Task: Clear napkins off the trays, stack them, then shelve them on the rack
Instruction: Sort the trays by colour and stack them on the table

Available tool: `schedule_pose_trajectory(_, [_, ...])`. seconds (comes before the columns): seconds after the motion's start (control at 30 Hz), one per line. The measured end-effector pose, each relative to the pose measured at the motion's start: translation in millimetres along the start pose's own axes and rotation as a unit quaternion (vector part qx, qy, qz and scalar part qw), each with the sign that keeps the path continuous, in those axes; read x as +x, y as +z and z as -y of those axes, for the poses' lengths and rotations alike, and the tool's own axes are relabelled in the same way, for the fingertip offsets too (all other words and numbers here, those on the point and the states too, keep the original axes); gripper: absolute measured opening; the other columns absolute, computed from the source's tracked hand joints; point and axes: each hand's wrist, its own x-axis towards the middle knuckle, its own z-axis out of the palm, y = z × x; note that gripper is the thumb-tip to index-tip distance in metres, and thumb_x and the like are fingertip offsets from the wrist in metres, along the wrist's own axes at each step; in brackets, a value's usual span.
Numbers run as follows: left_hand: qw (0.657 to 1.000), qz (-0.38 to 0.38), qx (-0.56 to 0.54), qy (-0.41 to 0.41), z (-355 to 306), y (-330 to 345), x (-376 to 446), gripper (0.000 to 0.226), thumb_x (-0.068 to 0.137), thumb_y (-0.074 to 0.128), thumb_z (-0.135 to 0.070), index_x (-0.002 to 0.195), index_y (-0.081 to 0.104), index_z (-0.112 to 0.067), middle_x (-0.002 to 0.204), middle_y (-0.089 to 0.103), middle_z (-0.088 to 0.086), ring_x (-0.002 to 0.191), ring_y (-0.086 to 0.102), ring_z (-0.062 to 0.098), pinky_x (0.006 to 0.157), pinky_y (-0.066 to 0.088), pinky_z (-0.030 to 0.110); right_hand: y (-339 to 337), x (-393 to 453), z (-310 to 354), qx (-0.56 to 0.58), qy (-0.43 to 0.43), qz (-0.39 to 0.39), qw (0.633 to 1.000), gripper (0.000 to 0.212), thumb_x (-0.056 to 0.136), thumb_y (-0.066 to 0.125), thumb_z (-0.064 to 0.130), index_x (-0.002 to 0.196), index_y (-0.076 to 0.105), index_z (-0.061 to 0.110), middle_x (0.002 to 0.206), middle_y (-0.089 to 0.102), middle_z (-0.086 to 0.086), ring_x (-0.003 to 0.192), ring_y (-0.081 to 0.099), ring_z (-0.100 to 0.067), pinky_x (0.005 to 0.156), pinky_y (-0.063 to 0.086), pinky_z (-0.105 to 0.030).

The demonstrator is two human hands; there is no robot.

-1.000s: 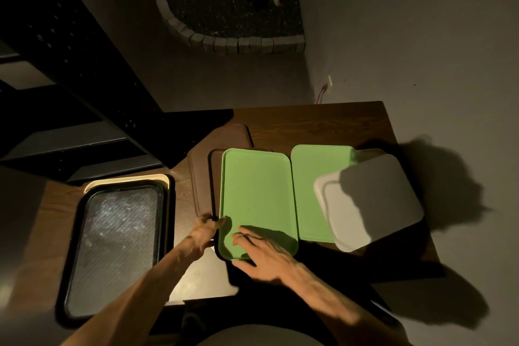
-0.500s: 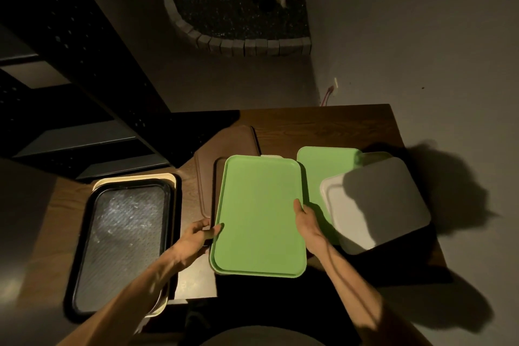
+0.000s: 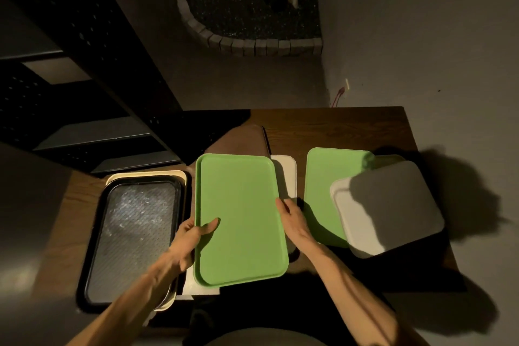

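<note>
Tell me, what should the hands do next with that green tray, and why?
Probably carry it left and set it on the black tray. Both hands, left and right, grip the green tray by its long edges, lifted over the table. The black tray already sits on a cream one, so a stack seems started there.

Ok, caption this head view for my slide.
Both hands, left and right, hold a green tray above the table.
</note>
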Motion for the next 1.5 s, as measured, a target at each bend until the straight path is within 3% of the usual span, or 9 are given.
schedule_pose_trajectory(0.07, [0.999,-0.033,0.018,0.037,-1.9,-14.2,-0.8,0.012,0.085,0.066,0.003,0.092,0.066,-0.006,0.067,0.073,0.001,0.061,0.065,0.019,0.05,0.053,0.022,3.7,7.3,1.5,-0.023,-0.007,-0.032,0.999,0.031,0.1,0.046,0.042,0.102,0.058,0.014,0.096,0.054,-0.004,0.087,0.056,-0.021,0.077,0.045,-0.035])
schedule_pose_trajectory(0.2, [0.992,-0.094,0.064,0.051,-8.2,-38.5,-5.1,0.015,0.084,0.069,-0.002,0.098,0.065,-0.005,0.088,0.071,0.017,0.076,0.066,0.027,0.057,0.059,0.031,11.1,19.6,8.9,-0.054,-0.01,-0.049,0.997,0.039,0.096,0.054,0.034,0.125,0.052,0.008,0.113,0.052,-0.007,0.108,0.057,-0.03,0.092,0.047,-0.037])
schedule_pose_trajectory(0.37, [0.978,-0.143,0.126,0.085,-8.2,-49.8,-7.1,0.024,0.085,0.07,-0.007,0.109,0.065,-0.007,0.091,0.072,0.009,0.079,0.069,0.021,0.07,0.056,0.032,26.6,42.9,20.7,0.025,0.063,-0.076,0.995,0.054,0.092,0.062,0.033,0.137,0.047,0.006,0.129,0.059,-0.014,0.113,0.058,-0.034,0.088,0.048,-0.032])
schedule_pose_trajectory(0.53, [0.979,-0.139,0.117,0.093,-11.1,-41.3,-4.0,0.019,0.086,0.069,-0.006,0.104,0.065,-0.012,0.085,0.074,0.004,0.074,0.072,0.017,0.062,0.058,0.029,23.8,56.5,21.7,0.083,0.121,-0.056,0.988,0.047,0.086,0.07,0.043,0.116,0.056,0.01,0.1,0.06,-0.01,0.085,0.057,-0.025,0.074,0.044,-0.03])
schedule_pose_trajectory(0.63, [0.982,-0.129,0.109,0.087,-15.6,-41.3,-6.8,0.018,0.087,0.067,-0.007,0.104,0.064,-0.013,0.094,0.072,0.01,0.083,0.069,0.024,0.067,0.057,0.031,25.1,55.6,14.4,0.126,0.117,-0.013,0.985,0.072,0.086,0.07,0.045,0.146,0.04,0.016,0.143,0.048,-0.007,0.128,0.05,-0.028,0.107,0.044,-0.043])
schedule_pose_trajectory(0.73, [0.982,-0.129,0.102,0.092,-20.0,-45.7,-6.6,0.015,0.087,0.068,-0.008,0.1,0.064,-0.014,0.091,0.071,0.009,0.08,0.069,0.023,0.061,0.056,0.029,21.4,39.1,7.1,0.14,0.096,-0.003,0.985,0.077,0.091,0.063,0.049,0.154,0.026,0.025,0.161,0.025,-0.001,0.144,0.032,-0.027,0.117,0.032,-0.049])
schedule_pose_trajectory(1.0, [0.978,-0.131,0.129,0.097,-36.6,-45.6,3.9,0.03,0.087,0.067,-0.007,0.117,0.062,-0.009,0.095,0.07,0.013,0.082,0.069,0.027,0.073,0.058,0.035,7.3,-8.5,-47.3,0.076,0.165,-0.033,0.983,0.066,0.09,0.068,0.035,0.141,0.043,0.002,0.122,0.052,-0.01,0.1,0.053,-0.024,0.097,0.052,-0.049])
schedule_pose_trajectory(1.2, [0.973,-0.133,0.16,0.104,-44.0,-43.3,7.2,0.039,0.089,0.065,-0.007,0.127,0.057,-0.002,0.105,0.068,0.016,0.087,0.068,0.031,0.08,0.057,0.039,-1.0,-20.4,-53.2,-0.009,0.148,-0.04,0.988,0.057,0.09,0.068,0.033,0.134,0.04,0.011,0.115,0.051,-0.008,0.081,0.056,-0.023,0.083,0.06,-0.046])
schedule_pose_trajectory(1.5, [0.952,-0.167,0.223,0.124,-52.9,-52.6,5.0,0.041,0.088,0.062,-0.006,0.129,0.06,-0.006,0.11,0.071,0.019,0.086,0.071,0.033,0.08,0.059,0.05,2.2,-9.5,-74.8,-0.125,0.148,-0.095,0.976,0.075,0.065,0.074,0.065,0.114,0.037,0.021,0.109,0.056,-0.006,0.089,0.066,-0.033,0.077,0.06,-0.047])
